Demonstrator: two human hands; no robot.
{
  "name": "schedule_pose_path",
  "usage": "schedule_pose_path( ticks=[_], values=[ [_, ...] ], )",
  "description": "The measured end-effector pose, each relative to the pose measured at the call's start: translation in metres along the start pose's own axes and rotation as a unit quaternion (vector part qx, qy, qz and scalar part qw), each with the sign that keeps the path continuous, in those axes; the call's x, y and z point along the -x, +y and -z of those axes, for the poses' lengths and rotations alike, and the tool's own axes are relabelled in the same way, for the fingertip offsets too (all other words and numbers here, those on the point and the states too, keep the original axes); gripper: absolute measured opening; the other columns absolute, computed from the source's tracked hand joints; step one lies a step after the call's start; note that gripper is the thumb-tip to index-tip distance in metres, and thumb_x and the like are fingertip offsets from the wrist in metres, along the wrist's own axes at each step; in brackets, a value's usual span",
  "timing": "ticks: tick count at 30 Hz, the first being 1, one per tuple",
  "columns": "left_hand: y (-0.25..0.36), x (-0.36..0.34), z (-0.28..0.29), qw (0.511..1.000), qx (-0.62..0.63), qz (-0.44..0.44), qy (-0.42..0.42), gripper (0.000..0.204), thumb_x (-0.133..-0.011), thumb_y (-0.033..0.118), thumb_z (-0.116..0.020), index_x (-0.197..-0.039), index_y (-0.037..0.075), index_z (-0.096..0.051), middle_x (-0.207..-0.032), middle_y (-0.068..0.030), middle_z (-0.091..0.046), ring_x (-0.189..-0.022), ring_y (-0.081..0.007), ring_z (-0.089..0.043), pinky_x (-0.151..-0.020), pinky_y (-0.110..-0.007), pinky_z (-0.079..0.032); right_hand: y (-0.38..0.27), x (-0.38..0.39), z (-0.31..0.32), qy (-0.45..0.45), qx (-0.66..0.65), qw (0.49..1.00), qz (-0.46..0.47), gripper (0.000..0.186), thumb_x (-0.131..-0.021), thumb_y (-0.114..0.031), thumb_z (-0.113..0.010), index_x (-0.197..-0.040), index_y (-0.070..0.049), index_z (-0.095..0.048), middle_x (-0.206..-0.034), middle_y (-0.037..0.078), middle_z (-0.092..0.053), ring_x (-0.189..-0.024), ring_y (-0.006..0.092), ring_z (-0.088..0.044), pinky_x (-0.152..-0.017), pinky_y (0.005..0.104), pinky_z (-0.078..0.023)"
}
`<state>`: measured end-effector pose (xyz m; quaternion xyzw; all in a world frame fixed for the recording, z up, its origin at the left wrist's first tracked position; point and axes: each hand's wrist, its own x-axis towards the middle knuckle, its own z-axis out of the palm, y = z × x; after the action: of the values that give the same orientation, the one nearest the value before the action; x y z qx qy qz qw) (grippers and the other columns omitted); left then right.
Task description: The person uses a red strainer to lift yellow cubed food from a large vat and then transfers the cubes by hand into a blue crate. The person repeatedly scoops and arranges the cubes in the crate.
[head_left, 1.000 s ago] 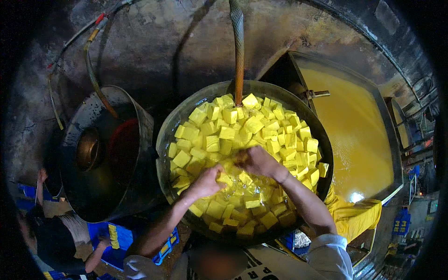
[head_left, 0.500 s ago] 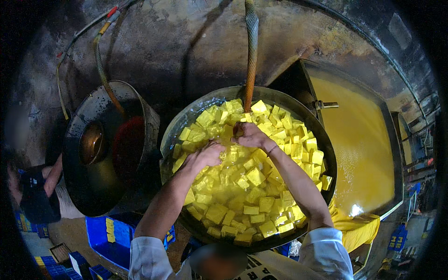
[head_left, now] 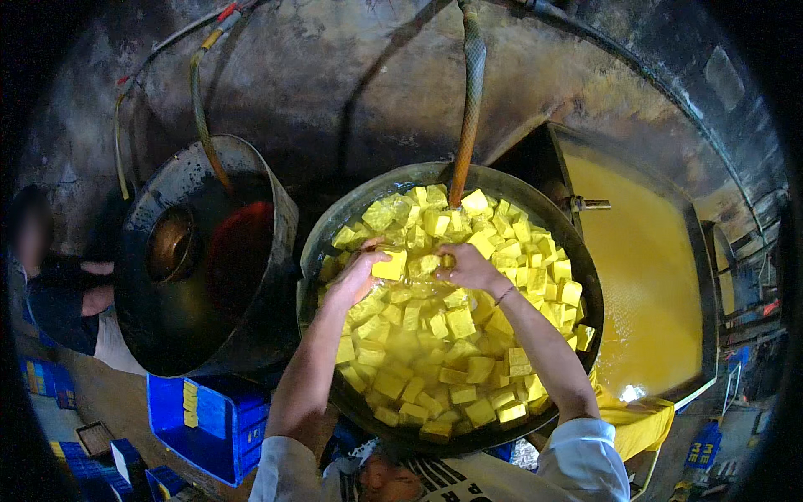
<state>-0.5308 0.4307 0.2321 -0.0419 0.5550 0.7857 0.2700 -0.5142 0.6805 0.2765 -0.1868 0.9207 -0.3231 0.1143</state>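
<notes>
**Yellow floods the middle, blue answers low**

It's yellow everywhere, bright lemon on the blocks point(head_left: 459, 322), cloudier in the liquid around them point(head_left: 427, 344)! The big pan point(head_left: 593, 293) rings it in dull dark grey. Up the hose point(head_left: 473, 92) we go: grey-green criss-cross, turning rusty orange lower down. Over right, the tank's liquid point(head_left: 636, 268) glows mustard, and the cloth point(head_left: 631, 422) below goes vivid yellow. Left now, the drum point(head_left: 282, 201) is grey flecked with dark spots, a deep red patch point(head_left: 251, 230) inside, a coppery brown bowl point(head_left: 170, 245) beside that. Strong blue from the crate point(head_left: 248, 435)! White on the sleeves point(head_left: 581, 456), and the wall point(head_left: 284, 75) comes mottled in grey, brown and ochre.
</notes>
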Motion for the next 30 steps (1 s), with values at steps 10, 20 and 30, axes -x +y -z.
schedule_pose_path(
  ticks=[10,20,30],
  values=[
    [-0.037,-0.008,-0.079,0.911,0.401,-0.035,0.083,0.034,-0.094,0.030,-0.034,-0.103,0.007,-0.057,-0.099,-0.0061,-0.063,-0.093,-0.0203,-0.058,-0.082,-0.037,-0.047,-0.054,0.024,0.013,0.024,-0.323,0.943,-0.080,0.024,-0.080,-0.015,-0.070,-0.099,-0.003,-0.061,-0.078,-0.002,-0.057,-0.064,0.0042,-0.045,-0.056,0.0211,-0.036],
    [-0.034,0.007,-0.106,0.840,0.514,-0.020,0.171,0.042,-0.091,0.042,-0.032,-0.105,0.012,-0.057,-0.094,-0.0030,-0.060,-0.090,-0.0189,-0.056,-0.084,-0.035,-0.046,-0.081,0.003,-0.022,0.133,0.093,0.986,0.030,0.052,-0.089,-0.038,-0.058,-0.118,0.005,-0.052,-0.116,0.020,-0.057,-0.100,0.0298,-0.059,-0.085,0.0353,-0.046],
    [0.015,0.047,-0.053,0.807,0.552,-0.172,0.119,0.038,-0.086,0.041,-0.039,-0.101,0.012,-0.059,-0.102,-0.0078,-0.062,-0.097,-0.0253,-0.054,-0.084,-0.048,-0.042,-0.103,0.069,-0.040,-0.043,0.126,0.984,-0.117,0.041,-0.078,-0.022,-0.067,-0.110,0.003,-0.059,-0.105,0.027,-0.060,-0.094,0.0395,-0.060,-0.079,0.0404,-0.051]
  ],
)
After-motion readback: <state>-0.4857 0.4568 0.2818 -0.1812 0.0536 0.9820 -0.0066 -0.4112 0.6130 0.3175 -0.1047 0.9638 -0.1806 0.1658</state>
